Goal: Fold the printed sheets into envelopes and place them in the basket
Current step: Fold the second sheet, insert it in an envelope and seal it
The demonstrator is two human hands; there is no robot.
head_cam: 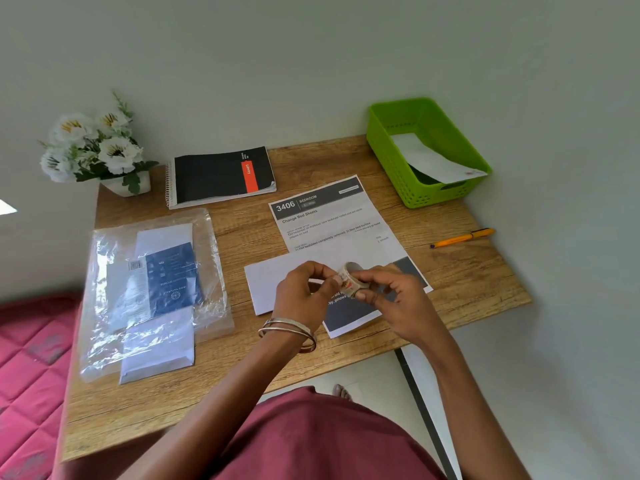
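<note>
A small roll of tape point(350, 279) is being held above the wooden surface point(467, 271) by both hands. The roll is being gripped by the curled fingers and thumb of the right hand point(394, 299), while its edge is being pinched by the fingertips of the left hand point(304, 296), whose wrist is ringed by bangles point(289, 329). Directly beneath the hands, a white envelope point(266, 285) is lying flat on the surface, overlapping the near part of a printed sheet point(332, 223) headed "3406 Bedroom". A green basket point(388, 147) is standing at the far right corner, well apart from the hands, and one white envelope point(429, 157) is leaning inside it against the right wall. An orange pen point(462, 238) is lying between the basket and the near edge. On the left, a clear plastic packet point(152, 289) holding more envelopes is lying flat. Behind it, a black notebook point(221, 174) and a pot of white flowers point(93, 147) are resting against the wall.
</note>
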